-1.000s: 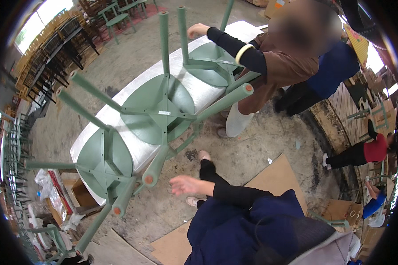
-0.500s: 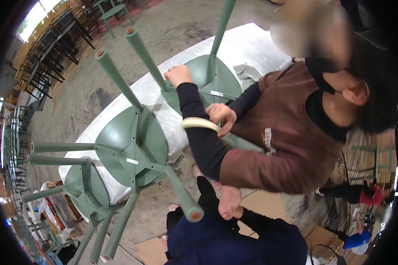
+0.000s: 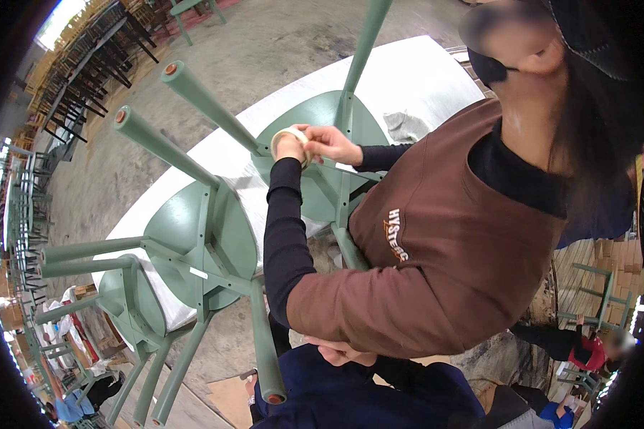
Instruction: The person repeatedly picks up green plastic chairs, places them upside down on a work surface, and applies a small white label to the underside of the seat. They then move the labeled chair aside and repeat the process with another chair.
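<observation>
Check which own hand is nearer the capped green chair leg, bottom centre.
Right, seemingly: the right hand sits just right of the chair leg, apart, under a co-worker's elbow. The left hand is out of view.

Wearer's own body low in frame, dark navy long sleeves and navy garment, soft matte fabric with folds, one bare hand (image 3: pixel 345 352) at the cuff, no gloves, no markings visible

Three green stools upturned on the white bench: nearest (image 3: pixel 200 243), far (image 3: pixel 336 143), left (image 3: pixel 122 300), one tape roll (image 3: pixel 291 136), one co-worker in brown (image 3: pixel 436 264), one cardboard sheet (image 3: pixel 225 393).
</observation>
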`<state>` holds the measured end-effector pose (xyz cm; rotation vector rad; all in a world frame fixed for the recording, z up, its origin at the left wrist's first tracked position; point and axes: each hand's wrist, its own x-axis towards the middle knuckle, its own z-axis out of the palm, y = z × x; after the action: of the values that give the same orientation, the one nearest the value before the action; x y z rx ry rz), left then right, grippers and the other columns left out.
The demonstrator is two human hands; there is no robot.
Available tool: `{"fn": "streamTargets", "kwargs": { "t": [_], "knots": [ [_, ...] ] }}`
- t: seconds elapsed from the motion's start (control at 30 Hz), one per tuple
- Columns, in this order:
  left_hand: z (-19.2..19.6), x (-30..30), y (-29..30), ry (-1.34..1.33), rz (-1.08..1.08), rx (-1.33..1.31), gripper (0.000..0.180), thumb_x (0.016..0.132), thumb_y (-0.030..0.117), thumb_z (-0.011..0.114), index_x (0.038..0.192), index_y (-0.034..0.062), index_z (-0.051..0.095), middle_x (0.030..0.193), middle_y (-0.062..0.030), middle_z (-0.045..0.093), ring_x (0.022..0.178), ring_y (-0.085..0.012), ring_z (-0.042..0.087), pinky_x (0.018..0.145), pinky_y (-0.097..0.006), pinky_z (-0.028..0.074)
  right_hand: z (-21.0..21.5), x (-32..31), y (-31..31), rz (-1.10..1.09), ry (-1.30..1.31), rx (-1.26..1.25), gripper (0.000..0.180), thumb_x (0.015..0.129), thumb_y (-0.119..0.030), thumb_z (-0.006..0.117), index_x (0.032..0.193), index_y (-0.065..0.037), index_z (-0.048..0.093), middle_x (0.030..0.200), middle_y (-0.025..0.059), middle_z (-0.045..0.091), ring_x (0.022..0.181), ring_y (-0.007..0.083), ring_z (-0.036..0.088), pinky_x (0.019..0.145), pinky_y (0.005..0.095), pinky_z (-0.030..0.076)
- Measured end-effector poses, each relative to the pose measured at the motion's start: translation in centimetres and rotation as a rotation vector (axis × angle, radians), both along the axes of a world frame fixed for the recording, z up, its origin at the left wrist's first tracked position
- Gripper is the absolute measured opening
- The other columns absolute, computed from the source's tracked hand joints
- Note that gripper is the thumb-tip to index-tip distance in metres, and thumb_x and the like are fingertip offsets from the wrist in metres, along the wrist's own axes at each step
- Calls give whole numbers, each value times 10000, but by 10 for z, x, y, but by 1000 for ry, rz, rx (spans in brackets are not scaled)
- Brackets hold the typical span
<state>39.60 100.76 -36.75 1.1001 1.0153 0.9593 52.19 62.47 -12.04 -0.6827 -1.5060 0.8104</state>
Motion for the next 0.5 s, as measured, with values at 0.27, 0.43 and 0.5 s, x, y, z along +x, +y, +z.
{"fn": "streamTargets", "kwargs": {
  "t": [0.27,0.43,0.5],
  "knots": [
    [116,53,10,-531,122,-286,388,910,360,385,1142,88,535,1180,-116,589,1030,-231,542,879,-376,423,-6,-26,8,-160,-133,-70,209,791,-1,550,973,36,646,807,86,694,680,164,657,659,255,510],
    [119,24,-133,-4,124,85,375,880,356,439,1085,65,557,1093,-132,604,967,-235,567,826,-379,436,-78,-57,-11,-157,-285,-261,133,809,-5,557,920,17,628,728,89,655,635,212,621,600,299,487],
    [68,-27,-264,292,115,99,371,868,354,461,1063,56,566,1058,-138,611,941,-237,577,805,-381,441,-146,-63,-36,-174,-289,-614,152,828,-65,562,950,6,617,722,114,644,629,258,612,606,322,485]
  ]
}}
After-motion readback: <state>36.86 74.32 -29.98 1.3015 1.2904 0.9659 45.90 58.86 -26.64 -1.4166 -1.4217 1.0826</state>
